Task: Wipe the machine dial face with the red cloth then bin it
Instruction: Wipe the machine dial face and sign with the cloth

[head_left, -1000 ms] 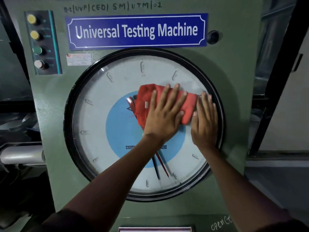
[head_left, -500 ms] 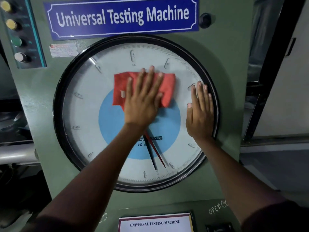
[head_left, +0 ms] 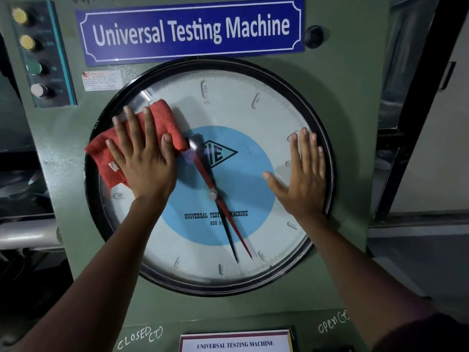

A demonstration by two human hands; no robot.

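The round dial face (head_left: 228,102) of the green testing machine fills the middle of the head view, white with a blue centre and a black rim. A folded red cloth (head_left: 162,118) lies against the dial's upper left part, reaching over the rim. My left hand (head_left: 142,158) presses flat on the cloth with fingers spread. My right hand (head_left: 302,176) rests flat and bare on the glass at the dial's right edge, holding nothing. No bin is in view.
A blue nameplate (head_left: 193,29) sits above the dial. A button panel (head_left: 38,54) with yellow, green and white knobs is at upper left, a black knob (head_left: 314,36) at upper right. A dark door frame (head_left: 416,110) stands right of the machine.
My left hand has slid the red cloth from the dial's upper middle across to its upper left edge. My right hand stays at the right edge, thumb now spread out.
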